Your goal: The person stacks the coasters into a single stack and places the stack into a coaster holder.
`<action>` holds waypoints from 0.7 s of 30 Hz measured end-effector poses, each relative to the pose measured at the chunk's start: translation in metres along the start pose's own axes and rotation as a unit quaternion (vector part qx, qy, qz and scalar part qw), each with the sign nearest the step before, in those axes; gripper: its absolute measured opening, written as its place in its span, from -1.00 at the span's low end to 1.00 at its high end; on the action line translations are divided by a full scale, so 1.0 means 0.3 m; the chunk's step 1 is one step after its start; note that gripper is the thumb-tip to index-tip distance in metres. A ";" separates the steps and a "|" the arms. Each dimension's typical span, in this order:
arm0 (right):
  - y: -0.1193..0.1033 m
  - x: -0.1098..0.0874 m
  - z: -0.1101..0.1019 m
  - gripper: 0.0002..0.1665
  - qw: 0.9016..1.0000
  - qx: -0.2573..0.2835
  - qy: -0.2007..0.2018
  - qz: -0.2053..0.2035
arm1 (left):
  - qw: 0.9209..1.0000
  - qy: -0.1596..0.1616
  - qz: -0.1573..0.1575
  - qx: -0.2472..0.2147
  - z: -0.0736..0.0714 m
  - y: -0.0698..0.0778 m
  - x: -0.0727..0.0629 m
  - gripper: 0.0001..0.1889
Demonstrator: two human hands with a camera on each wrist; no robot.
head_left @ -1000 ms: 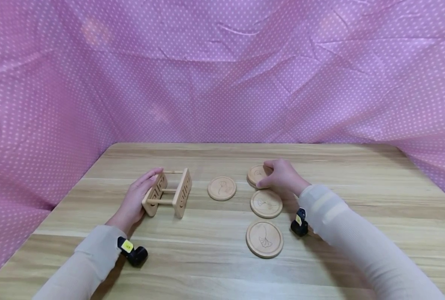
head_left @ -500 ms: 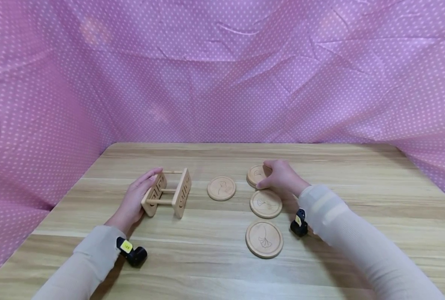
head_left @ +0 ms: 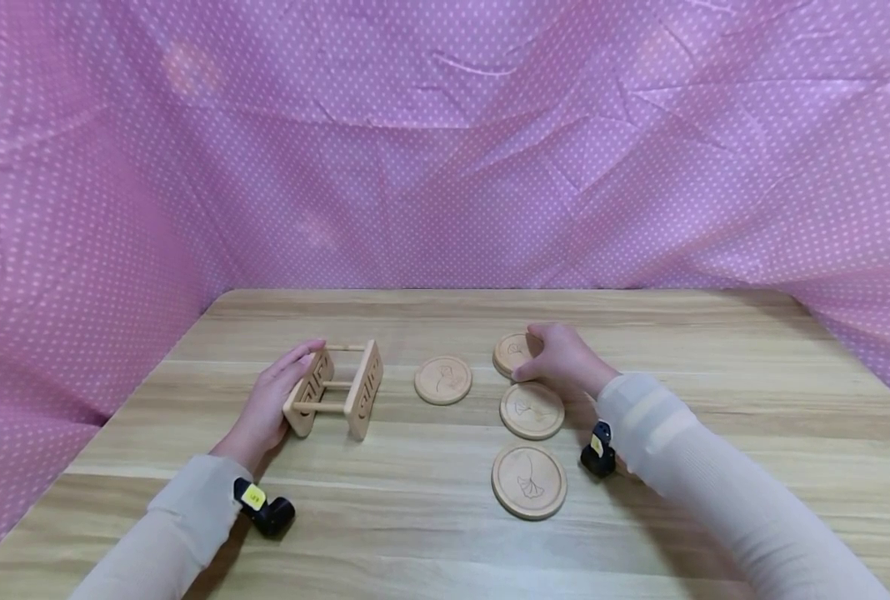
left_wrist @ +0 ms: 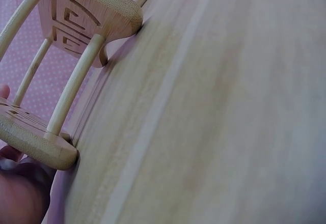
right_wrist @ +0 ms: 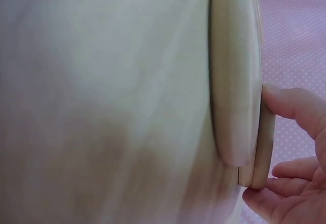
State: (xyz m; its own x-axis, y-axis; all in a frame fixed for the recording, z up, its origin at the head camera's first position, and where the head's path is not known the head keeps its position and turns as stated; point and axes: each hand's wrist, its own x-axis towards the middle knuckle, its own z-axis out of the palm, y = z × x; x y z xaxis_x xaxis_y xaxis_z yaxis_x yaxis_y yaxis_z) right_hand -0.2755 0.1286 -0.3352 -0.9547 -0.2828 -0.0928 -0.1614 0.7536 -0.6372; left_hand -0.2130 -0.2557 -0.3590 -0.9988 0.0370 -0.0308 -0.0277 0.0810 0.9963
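On the left stands a wooden coaster rack (head_left: 332,392), two cut-out end panels joined by dowels. My left hand (head_left: 268,404) holds its left panel from the outside, a fingertip at the panel's top edge. In the left wrist view the rack (left_wrist: 76,81) rests on the table. My right hand (head_left: 568,357) pinches a round wooden coaster (head_left: 514,348) at the far right, thumb on the near edge. The right wrist view shows this coaster (right_wrist: 265,147) lying on another, with thumb and fingertips (right_wrist: 260,203) at its rim.
Two engraved coasters lie in front of the right hand, the middle coaster (head_left: 532,411) and the nearest coaster (head_left: 529,481). A single coaster (head_left: 443,380) lies between rack and right hand. Pink dotted cloth (head_left: 445,167) hangs behind the wooden table (head_left: 385,533).
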 end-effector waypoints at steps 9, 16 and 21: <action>-0.001 -0.016 -0.017 0.12 0.999 0.027 -0.003 0.019 | 1.000 -0.003 0.005 0.010 -0.001 -0.009 -0.002 -0.42; -0.017 -0.027 -0.052 0.07 0.999 0.038 -0.006 0.008 | 1.000 0.000 0.007 0.013 -0.003 -0.017 0.000 -0.42; -0.028 -0.042 -0.089 0.07 0.998 0.054 -0.014 -0.006 | 1.000 0.002 0.008 0.011 0.002 -0.018 -0.003 -0.42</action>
State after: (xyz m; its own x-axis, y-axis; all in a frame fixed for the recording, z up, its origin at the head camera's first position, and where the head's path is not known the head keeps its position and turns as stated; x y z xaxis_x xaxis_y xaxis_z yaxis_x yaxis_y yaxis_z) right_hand -0.2688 0.1416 -0.3082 -0.9451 -0.3091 -0.1058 -0.1429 0.6822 -0.7170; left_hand -0.2118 -0.2556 -0.3643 -0.9993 0.0337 -0.0147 -0.0112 0.1033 0.9946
